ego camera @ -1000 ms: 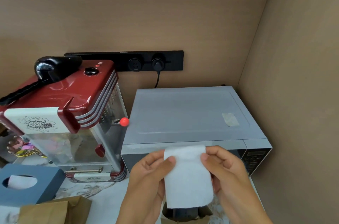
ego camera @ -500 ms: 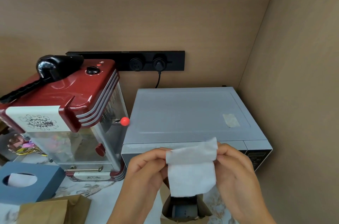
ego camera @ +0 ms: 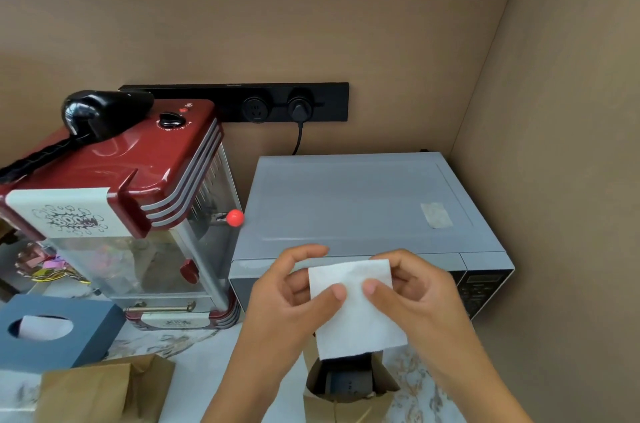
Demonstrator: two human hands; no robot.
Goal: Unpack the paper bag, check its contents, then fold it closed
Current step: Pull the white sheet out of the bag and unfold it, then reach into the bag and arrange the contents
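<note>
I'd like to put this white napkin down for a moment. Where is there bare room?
The microwave top is bare apart from a tape patch. A strip of counter lies open between the folded bag and the open paper bag. The left side is crowded: popcorn machine, tissue box.

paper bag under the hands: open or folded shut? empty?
Open and not empty. The paper bag stands with its mouth spread, and a dark item shows inside. What that item is, cannot tell.

Two bare forearms, no sleeves; left hand (ego camera: pixel 294 301), right hand (ego camera: pixel 415 298), short unpainted nails, no rings
</note>
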